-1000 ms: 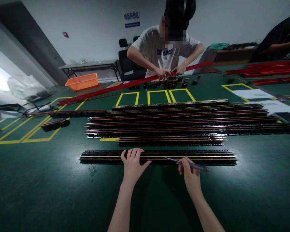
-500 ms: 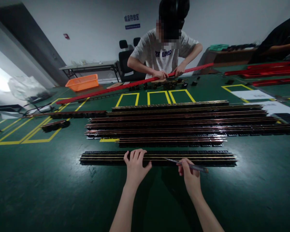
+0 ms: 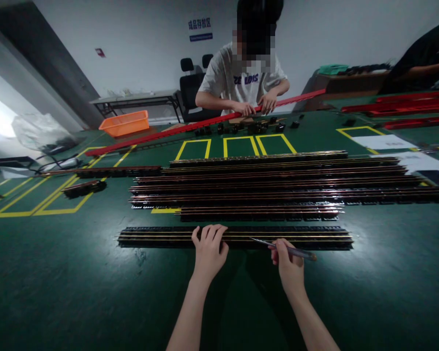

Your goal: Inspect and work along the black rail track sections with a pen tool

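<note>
A long black rail with thin brass strips [image 3: 149, 237] lies crosswise on the green table right in front of me. My left hand [image 3: 209, 249] rests on its middle, fingers flat over the strips. To the right, my right hand [image 3: 287, 265] pinches slim metal tweezers [image 3: 285, 248], their tip touching the rail's top. Behind this rail lies a stack of several longer dark rails [image 3: 278, 183].
Across the table a person in a grey shirt holds a long red rail [image 3: 161, 134] with both hands, small black parts beside them. Yellow outlined boxes [image 3: 237, 146] mark the tabletop. An orange basket [image 3: 124, 123] stands far left; more red rails [image 3: 406, 105] lie far right.
My left hand has slid a little to the right along the rail, and the rail has shifted slightly left. The person opposite has drawn their hands closer together on the red rail.
</note>
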Action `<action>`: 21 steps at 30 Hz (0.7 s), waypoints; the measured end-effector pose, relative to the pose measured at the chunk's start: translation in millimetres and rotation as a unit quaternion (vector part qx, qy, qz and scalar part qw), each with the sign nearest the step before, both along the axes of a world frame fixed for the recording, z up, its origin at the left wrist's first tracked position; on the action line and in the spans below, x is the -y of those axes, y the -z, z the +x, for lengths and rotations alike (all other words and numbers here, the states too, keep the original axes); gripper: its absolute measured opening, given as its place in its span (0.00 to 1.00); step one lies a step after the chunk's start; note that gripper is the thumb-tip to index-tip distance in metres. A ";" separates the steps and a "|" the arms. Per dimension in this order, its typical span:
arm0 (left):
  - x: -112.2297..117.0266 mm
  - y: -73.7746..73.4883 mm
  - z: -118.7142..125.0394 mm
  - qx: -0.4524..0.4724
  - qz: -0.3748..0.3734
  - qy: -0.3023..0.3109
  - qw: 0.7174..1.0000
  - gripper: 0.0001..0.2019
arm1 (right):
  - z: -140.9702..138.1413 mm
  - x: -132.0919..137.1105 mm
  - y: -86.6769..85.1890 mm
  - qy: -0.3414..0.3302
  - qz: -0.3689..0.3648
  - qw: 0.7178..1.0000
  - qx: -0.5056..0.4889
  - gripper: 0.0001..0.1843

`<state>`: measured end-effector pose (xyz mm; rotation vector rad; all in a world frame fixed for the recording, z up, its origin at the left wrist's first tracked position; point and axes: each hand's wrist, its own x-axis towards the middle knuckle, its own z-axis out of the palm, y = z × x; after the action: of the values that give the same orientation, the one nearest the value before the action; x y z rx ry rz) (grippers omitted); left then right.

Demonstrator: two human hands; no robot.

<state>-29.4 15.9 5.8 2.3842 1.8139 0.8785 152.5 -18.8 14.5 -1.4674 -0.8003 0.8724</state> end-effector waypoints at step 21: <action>-3.0 1.2 -13.2 0.022 -0.002 0.009 1.000 0.16 | -0.2 1.0 -6.5 0.067 -0.003 0.998 0.015 0.19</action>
<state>-42.6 18.9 4.6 2.3558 1.7750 0.9169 152.3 -19.8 21.0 -1.5244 -0.7135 0.7532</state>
